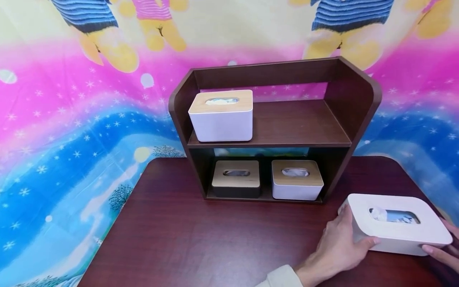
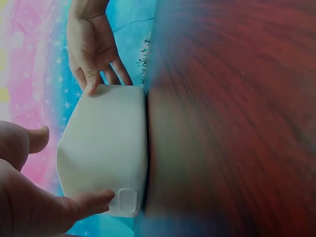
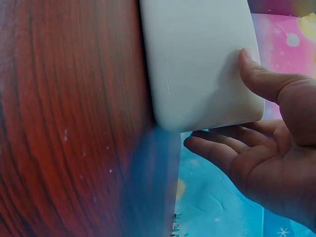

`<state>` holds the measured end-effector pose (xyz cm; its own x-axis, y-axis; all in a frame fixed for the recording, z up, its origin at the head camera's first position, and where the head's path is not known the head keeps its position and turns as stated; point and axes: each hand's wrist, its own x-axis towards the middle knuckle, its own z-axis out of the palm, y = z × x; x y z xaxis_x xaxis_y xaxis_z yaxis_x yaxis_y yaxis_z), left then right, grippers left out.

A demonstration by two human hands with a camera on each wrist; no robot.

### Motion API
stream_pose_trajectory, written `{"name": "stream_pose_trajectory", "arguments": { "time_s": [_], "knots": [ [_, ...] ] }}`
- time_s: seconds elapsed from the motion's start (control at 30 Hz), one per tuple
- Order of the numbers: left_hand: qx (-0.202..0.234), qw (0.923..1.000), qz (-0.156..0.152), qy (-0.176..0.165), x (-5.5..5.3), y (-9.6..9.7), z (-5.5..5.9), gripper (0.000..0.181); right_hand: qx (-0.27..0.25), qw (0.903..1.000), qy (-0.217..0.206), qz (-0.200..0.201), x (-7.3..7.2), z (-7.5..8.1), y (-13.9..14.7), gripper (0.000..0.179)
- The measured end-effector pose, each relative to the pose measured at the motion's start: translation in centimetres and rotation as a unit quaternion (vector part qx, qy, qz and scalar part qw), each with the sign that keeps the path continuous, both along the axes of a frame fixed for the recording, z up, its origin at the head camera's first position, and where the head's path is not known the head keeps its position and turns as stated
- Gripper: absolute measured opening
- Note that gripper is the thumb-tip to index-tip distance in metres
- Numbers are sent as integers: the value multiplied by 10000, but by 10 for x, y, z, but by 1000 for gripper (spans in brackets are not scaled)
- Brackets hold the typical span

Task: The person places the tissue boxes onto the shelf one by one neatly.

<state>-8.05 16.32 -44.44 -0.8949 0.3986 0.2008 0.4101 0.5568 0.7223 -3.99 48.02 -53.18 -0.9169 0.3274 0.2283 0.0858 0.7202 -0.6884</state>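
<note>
A large white tissue box (image 1: pixel 399 223) lies on the table at the right in the head view, a tissue pack showing through its oval slot. My left hand (image 1: pixel 340 243) holds its left end, fingers along the side and thumb by the front top edge. At the other end, my right hand (image 3: pixel 276 143) grips the box, its thumb on the front face and its fingers around the end. Only part of that hand shows at the head view's right edge. The left wrist view shows the box's plain front wall (image 2: pixel 108 138) between both hands.
A dark brown two-tier shelf (image 1: pixel 294 123) stands at the table's back. On its upper tier, at left, sits a white tissue box with a wooden lid (image 1: pixel 220 123). Below are a black wooden-lidded box (image 1: pixel 236 191) and a smaller white one (image 1: pixel 297 191). A printed cloth (image 1: pixel 71 159) hangs behind.
</note>
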Motion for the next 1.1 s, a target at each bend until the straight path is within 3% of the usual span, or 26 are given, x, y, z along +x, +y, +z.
{"name": "stream_pose_trajectory", "arguments": {
  "time_s": [0.17, 0.3, 0.53, 0.8, 0.9, 1.1],
  "knots": [
    [5, 9999, 153, -13, -1, 2, -1, 81, 135, 9996, 170, 181, -8, -23, 26, 94],
    [-99, 9995, 290, 64, 0, 4, -4, 71, 119, 9989, 165, 427, -9, -20, 27, 93],
    [-445, 9967, 368, 575, 3, 3, -7, 58, -38, 9981, 128, 609, -8, -8, 20, 88],
    [-386, 9974, 200, 579, 6, -8, -1, 61, -89, 9938, 486, 1000, -4, -11, 23, 91],
    [-250, 9977, 142, 614, 7, -15, 1, 61, -337, 9913, 708, 1057, 1, -2, 9, 91],
    [81, 9943, -23, 1065, 6, -34, 3, 56, -708, 9898, 897, 852, 10, 35, -36, 80]
  ]
}}
